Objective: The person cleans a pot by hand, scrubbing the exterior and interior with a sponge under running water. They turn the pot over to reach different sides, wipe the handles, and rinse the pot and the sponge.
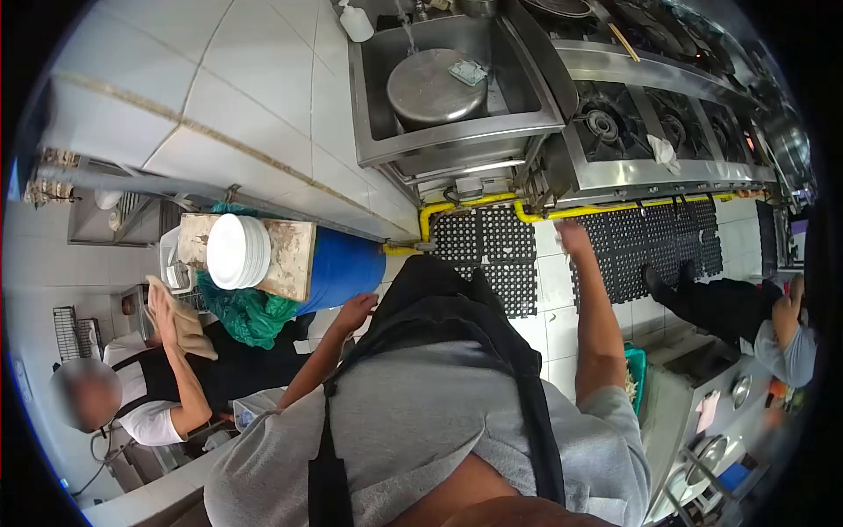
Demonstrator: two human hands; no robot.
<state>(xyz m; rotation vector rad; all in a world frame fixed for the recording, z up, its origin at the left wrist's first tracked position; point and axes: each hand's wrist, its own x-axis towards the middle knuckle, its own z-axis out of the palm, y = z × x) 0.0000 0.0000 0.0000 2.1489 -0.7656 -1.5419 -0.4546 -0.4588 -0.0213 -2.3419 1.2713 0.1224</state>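
My left hand [357, 313] is held beside the black apron [439, 303], its fingers loosely curled and nothing visible in them. Stretched forward over the floor, my right hand [573, 238] is closed, and I see no object in it. Ahead, a large metal pot [435, 92] lies bottom-up in the steel sink [457, 145]. A crumpled light-coloured packet or cloth [468, 72] rests on it, and water runs down from above. Neither hand touches the pot.
Gas burners [606, 125] stand right of the sink. At left, white plates [237, 252] sit on a board above a blue barrel [342, 268]. A co-worker [149, 378] holds a cloth at left; another person [733, 312] stands at right. Black perforated mats [500, 250] cover part of the floor.
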